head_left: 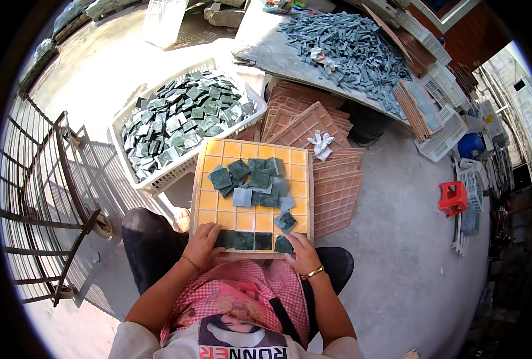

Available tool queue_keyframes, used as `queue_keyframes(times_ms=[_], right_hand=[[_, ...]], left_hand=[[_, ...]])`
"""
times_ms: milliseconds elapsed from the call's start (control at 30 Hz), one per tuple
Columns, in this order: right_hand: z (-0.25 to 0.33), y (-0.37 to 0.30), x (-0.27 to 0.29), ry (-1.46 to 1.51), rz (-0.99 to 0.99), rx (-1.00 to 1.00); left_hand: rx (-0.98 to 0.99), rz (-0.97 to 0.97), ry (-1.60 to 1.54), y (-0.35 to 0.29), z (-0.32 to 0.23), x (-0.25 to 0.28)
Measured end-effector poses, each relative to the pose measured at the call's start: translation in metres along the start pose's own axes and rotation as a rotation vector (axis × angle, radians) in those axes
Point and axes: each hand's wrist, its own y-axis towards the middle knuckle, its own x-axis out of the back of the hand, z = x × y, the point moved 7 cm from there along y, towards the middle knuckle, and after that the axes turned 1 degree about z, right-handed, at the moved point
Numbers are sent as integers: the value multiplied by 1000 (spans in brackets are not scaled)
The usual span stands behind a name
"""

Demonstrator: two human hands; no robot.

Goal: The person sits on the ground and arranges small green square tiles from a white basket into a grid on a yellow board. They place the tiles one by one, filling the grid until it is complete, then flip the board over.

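Head view: where does your tray [225, 220] sit?

—On your lap, its near edge against your apron [260, 278]. You have a row of dark green tiles [244, 240] along that edge, four in all, with a thin yellow gap before the last one on your right.

—And your left hand [203, 244]?

—It lies over the near left corner, fingertips touching or just beside the first tile of the row. You show no clear pinch there; I cannot tell how firmly it holds.

—Your right hand [302, 254]?

—It is at the near right corner, thumb and fingers parted around the right side of the end tile [283, 243]. Whether you pinch that tile or only press its edge, I cannot tell.

—What else lies near you?

—Loose tiles [260, 178] heaped on the tray's middle, some overlapping, one of them just beyond the end tile. Past the tray on your left stands a white crate [164, 181] full of green tiles; on your right, brown trays [338, 197] with a glove [321, 145] on top. Farther off, you have strips [347, 51] piled on a table [266, 36].
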Motion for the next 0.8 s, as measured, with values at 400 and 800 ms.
queue_keyframes(times_ms=[400, 800], right_hand=[[-10, -3, -10, -3, -19, 25], [-4, 5, -5, 28, -82, -22]], left_hand=[[-65, -16, 13, 0, 3, -1], [-77, -61, -47, 1, -8, -2]])
